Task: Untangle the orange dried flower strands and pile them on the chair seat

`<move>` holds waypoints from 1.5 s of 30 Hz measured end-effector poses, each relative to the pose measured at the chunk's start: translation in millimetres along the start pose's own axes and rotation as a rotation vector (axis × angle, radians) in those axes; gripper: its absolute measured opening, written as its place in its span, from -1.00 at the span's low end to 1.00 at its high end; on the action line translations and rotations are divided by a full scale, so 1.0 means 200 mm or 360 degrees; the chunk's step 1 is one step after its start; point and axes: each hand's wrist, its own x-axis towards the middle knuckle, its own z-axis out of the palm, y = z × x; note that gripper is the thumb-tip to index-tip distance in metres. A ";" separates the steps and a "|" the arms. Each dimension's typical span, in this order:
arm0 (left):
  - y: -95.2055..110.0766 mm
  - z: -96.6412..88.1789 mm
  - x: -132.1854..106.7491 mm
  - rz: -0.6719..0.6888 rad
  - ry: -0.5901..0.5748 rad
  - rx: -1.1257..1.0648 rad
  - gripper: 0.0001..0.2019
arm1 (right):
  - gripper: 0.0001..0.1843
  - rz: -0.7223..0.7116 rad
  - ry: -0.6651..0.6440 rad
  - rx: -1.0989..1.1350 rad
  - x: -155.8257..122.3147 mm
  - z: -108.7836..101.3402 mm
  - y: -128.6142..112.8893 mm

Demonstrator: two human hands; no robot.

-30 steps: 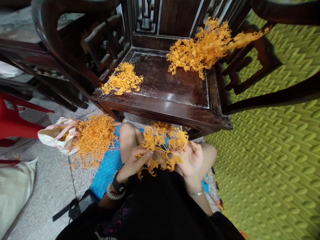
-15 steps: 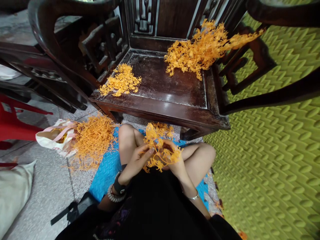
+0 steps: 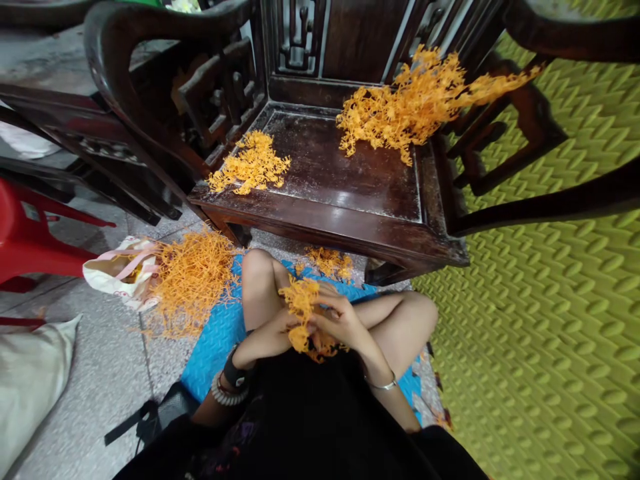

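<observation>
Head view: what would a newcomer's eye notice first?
Probably the large, frilly orange bunch on the right of the dark carved-wood chair seat. Then the thin orange strands heaped beside the white cloth bag, at left. Below centre, the left hand and right hand hold a frilly orange cluster.

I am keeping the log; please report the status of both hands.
Left hand, right hand: both on orange curly strands. Exact grip hidden. Wooden chair ahead; loose orange pile at left.

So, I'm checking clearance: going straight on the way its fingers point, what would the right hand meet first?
Most likely the orange bunch, which the right hand seems to touch; beyond it, leftward in the picture, is the left hand, though depth is unclear.
</observation>
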 end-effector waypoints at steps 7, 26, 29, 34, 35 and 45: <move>0.00 -0.08 -0.01 -0.0035 -0.0682 -0.0279 -0.69 | -0.79 -0.0098 -0.0239 0.0007 0.02 0.01 -0.02; 0.06 -0.01 0.10 -0.0123 0.0330 0.0080 -0.67 | -0.74 -0.0071 0.0281 -0.0694 0.02 0.14 -0.15; 0.03 0.04 0.11 -0.0239 0.0625 -0.0120 -0.67 | -0.72 -0.0058 0.0221 -0.0793 0.01 0.16 -0.16; 0.01 0.00 0.12 -0.0256 0.0804 -0.0298 -0.63 | -0.76 -0.0063 0.0190 -0.0769 0.00 0.16 -0.16; 0.01 -0.02 0.12 -0.0289 0.0859 -0.0353 -0.60 | -0.77 -0.0079 0.0173 -0.0737 -0.01 0.16 -0.16; 0.08 0.00 0.14 -0.0311 0.1158 -0.0874 -0.48 | -0.74 -0.0183 0.0099 -0.0571 -0.02 0.17 -0.18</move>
